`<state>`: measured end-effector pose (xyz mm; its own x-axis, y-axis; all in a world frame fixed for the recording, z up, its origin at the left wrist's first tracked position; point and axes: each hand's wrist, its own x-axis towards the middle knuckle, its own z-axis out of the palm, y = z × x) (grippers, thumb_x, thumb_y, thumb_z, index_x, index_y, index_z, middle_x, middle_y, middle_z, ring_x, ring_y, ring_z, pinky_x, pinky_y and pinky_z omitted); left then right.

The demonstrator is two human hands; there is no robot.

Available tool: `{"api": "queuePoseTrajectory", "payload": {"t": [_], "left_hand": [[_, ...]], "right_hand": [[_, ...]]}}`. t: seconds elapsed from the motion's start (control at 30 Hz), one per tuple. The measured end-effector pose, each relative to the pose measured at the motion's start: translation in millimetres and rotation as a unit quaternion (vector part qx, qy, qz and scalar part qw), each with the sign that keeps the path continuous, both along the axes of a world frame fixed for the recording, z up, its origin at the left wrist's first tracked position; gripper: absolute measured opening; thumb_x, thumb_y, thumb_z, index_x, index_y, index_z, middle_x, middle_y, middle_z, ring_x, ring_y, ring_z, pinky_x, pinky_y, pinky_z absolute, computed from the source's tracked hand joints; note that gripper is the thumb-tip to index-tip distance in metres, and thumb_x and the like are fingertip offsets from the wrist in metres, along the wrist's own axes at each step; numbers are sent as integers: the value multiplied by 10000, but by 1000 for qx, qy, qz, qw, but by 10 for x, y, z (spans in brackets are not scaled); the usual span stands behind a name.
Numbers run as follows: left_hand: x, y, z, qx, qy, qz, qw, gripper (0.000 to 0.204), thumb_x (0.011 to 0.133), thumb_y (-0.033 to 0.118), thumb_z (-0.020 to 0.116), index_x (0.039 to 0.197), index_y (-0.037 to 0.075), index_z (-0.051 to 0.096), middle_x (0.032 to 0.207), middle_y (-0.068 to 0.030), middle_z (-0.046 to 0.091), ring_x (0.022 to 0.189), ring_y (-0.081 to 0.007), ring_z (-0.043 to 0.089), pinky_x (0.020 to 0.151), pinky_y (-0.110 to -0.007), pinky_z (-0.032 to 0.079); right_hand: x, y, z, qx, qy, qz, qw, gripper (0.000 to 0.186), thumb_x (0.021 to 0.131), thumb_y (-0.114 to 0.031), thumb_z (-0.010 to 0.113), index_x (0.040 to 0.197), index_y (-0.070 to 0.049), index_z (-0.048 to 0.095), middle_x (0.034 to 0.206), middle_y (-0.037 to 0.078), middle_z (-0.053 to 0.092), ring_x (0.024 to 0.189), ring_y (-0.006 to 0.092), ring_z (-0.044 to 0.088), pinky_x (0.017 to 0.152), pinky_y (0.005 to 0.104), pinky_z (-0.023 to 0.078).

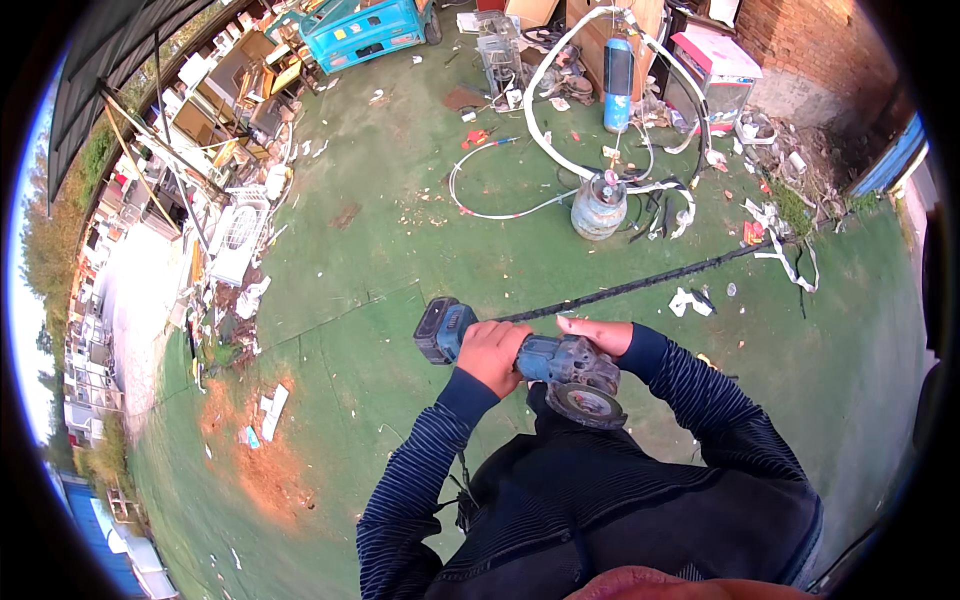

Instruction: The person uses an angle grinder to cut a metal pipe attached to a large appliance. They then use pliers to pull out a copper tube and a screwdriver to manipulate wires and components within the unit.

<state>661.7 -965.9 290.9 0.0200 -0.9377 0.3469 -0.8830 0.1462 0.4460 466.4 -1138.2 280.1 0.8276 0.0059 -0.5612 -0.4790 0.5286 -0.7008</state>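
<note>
Close to my body I hold a blue and black cordless angle grinder (545, 360) lying roughly crosswise. My left hand (490, 355) wraps round its grip, just beside the thick battery block (440, 330) at the left end. At the other end, my right hand (602, 335) rests against the far side of the dusty gear head, its thumb stretched along the top and the other fingers mostly hidden behind the tool. The grinder's round disc (592, 402) and its guard point toward my dark jacket (610, 510).
A grey gas cylinder (598, 208) stands ahead, with a blue bottle (618, 85) and thick white hose (535, 100) behind it. A dark strip (650, 283) crosses the green ground (400, 250). Scrap heaps (235, 90) and a turquoise cart (362, 35) lie far left.
</note>
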Motion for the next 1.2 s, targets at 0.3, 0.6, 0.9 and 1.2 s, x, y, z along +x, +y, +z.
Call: {"api": "queuePoseTrajectory", "payload": {"t": [0.3,0.6,0.9,1.2], "left_hand": [[2204,-1747,464,-19,514,154,843,226,920,145,787,1012,-31,679,936,-52,715,859,-110,639,774,-304,542],[4343,-3673,-467,84,358,148,918,624,883,410,801,1233,-59,586,1146,-202,670,1004,-305,658,892,-401,532],[6805,-4161,-1562,374,274,198,864,636,903,438,745,1328,-8,586,1038,-188,732,992,-290,713,891,-398,550],[8614,-4097,-3061,464,293,240,801,526,904,421,738,1204,-3,657,1065,-195,743,951,-276,736,829,-385,569]], "right_hand": [[2798,-1287,250,-165,-291,-7,942,699,889,-161,822,1461,8,458,1294,124,639,1211,191,596,1063,372,478],[4931,-3335,-428,-266,-145,-78,950,635,702,-135,782,1268,52,566,977,108,693,857,163,642,784,331,549],[4729,-5281,-1269,-459,309,-99,827,788,615,-539,912,1070,56,667,913,211,736,838,319,735,807,423,574],[4623,-5611,-2420,-364,493,-242,752,492,630,-305,857,953,21,679,787,166,717,639,276,706,631,411,577]]}}
